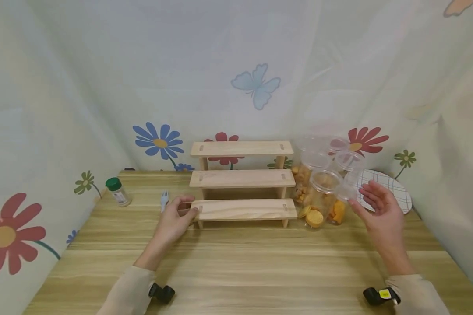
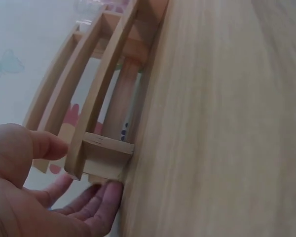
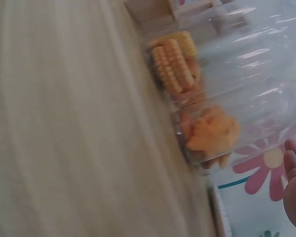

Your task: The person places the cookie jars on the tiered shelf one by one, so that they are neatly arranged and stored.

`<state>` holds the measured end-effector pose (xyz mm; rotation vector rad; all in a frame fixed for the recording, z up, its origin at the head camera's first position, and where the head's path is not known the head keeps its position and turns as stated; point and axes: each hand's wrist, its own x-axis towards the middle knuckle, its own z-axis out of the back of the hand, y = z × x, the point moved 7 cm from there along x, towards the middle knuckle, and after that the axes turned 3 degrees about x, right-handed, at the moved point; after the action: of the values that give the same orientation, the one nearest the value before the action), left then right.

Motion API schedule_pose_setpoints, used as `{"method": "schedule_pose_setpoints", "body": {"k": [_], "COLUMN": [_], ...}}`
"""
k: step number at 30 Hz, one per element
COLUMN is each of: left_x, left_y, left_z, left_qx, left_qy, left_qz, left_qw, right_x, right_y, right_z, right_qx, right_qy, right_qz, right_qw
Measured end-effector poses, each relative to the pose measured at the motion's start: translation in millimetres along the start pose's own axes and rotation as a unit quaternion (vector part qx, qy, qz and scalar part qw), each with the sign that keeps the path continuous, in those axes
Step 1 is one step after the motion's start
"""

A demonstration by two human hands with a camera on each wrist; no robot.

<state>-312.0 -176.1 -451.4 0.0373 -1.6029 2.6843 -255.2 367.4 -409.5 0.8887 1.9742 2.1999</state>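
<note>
A light wooden three-tier shelf [image 1: 243, 210] stands on the table. My left hand [image 1: 176, 217] is at the left end of its lowest tier, thumb at the plank's end and the other fingers low beside the leg, as the left wrist view shows [image 2: 64, 197]. At the shelf's right stand several clear plastic jars [image 1: 326, 181] with snacks inside, among them a jar with round yellow crackers [image 1: 314, 217] and one with orange snacks [image 1: 337, 213]. To the right of these jars, my right hand [image 1: 382, 214] is raised with spread, loosely bent fingers, holding nothing.
A white plate with a grid pattern [image 1: 398, 195] lies behind the right hand. On the left are a green-capped shaker bottle [image 1: 119, 192] and a pale fork [image 1: 164, 199]. A flower-printed curtain [image 1: 220, 78] hangs along the table's back and sides.
</note>
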Motion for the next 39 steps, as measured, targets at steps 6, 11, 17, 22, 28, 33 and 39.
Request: {"method": "schedule_pose_setpoints", "body": {"k": [6, 11, 17, 22, 28, 33, 39], "left_x": [2.1, 3.9, 5.8, 8.3, 11.0, 11.3, 10.2], "left_y": [6.9, 11.6, 20.1, 29.1, 34.2, 33.6, 31.7], "left_z": [-6.3, -6.5, -6.3, -7.4, -8.4, -8.2, -7.8], "left_qx": [-0.082, -0.092, -0.108, -0.136, -0.148, -0.148, -0.148], "left_qy": [0.015, 0.025, 0.029, 0.039, 0.057, 0.06, 0.057], "left_qz": [0.001, -0.009, -0.006, -0.002, -0.01, -0.011, -0.012], "left_qw": [0.9965, 0.9954, 0.9937, 0.9899, 0.9873, 0.9871, 0.9873], "right_x": [-5, -9, -12, -13, -11, -11, -11], "right_y": [-15, -29, -43, -47, -50, -51, -50], "right_z": [-9, -13, -15, -15, -13, -13, -13], "right_qx": [-0.055, -0.073, -0.104, -0.11, -0.113, -0.106, -0.101], "right_qy": [0.023, 0.042, 0.075, 0.081, 0.075, 0.072, 0.068], "right_qz": [-0.002, -0.028, -0.034, -0.024, -0.017, -0.012, -0.008], "right_qw": [0.998, 0.996, 0.991, 0.99, 0.991, 0.992, 0.993]}}
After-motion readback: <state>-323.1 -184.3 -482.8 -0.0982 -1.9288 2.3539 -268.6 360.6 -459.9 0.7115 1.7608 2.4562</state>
